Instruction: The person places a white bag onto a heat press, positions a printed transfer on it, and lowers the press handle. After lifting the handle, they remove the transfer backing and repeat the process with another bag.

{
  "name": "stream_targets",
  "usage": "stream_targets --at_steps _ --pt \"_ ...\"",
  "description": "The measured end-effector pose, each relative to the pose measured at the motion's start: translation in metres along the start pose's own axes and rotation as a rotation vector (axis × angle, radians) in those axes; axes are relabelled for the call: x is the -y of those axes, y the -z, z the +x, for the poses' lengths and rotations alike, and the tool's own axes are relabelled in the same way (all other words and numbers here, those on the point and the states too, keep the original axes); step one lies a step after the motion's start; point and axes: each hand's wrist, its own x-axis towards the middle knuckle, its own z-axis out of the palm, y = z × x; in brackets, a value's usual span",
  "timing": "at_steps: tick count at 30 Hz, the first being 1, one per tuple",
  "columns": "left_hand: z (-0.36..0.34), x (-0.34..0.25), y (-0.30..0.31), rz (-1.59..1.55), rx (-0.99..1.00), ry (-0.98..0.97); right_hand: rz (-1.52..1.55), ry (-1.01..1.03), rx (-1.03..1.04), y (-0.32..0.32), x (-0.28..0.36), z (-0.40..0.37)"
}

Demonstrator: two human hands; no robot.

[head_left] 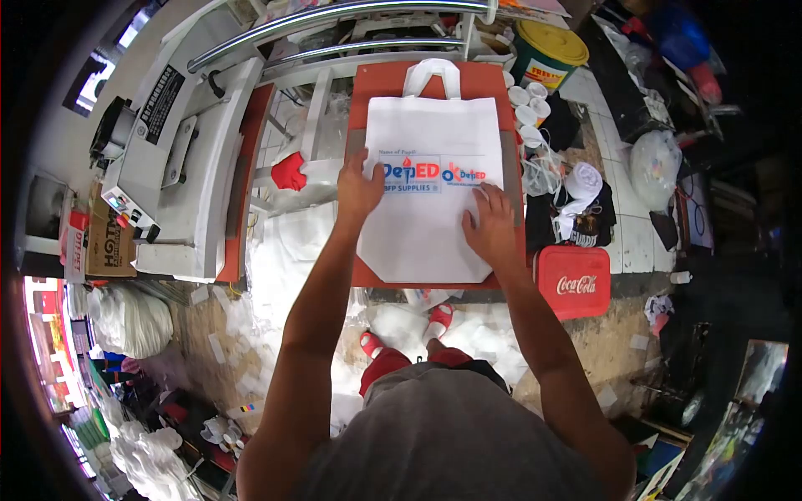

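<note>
A white tote bag [426, 230] with a looped handle at its far end lies flat on a reddish-orange board [514, 242]. Blue and red print reading "DepED" [409, 173] crosses its middle, with a smaller print [464, 175] to the right. At the bag's left edge rests my left hand [361, 185], fingers apart, beside the larger print. My right hand [491, 221] lies on the bag's right side just below the smaller print, its fingers spread. Neither hand grips anything that I can see.
A heat press machine [167, 175] stands at the left. A metal rail [334, 15] runs across the far side. To the right are stacked white cups [526, 108], a yellow-lidded bucket [551, 50] and a red Coca-Cola tray [574, 282]. White material [288, 250] covers the floor around my feet.
</note>
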Motion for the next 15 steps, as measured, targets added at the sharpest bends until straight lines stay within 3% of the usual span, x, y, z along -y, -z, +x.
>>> stream_targets --at_steps 4,10,12,15 --pt "-0.054 0.001 0.007 0.141 -0.048 -0.293 -0.028 -0.036 0.013 -0.003 0.002 -0.004" --pt "-0.081 0.015 -0.008 0.332 0.024 -0.337 0.003 -0.103 0.094 0.000 0.003 -0.004" --pt "-0.081 0.016 -0.009 0.331 0.020 -0.346 -0.020 -0.031 -0.031 0.002 0.006 -0.003" --pt "-0.082 0.015 -0.008 0.340 0.015 -0.338 -0.085 -0.003 -0.020 -0.003 0.003 -0.005"
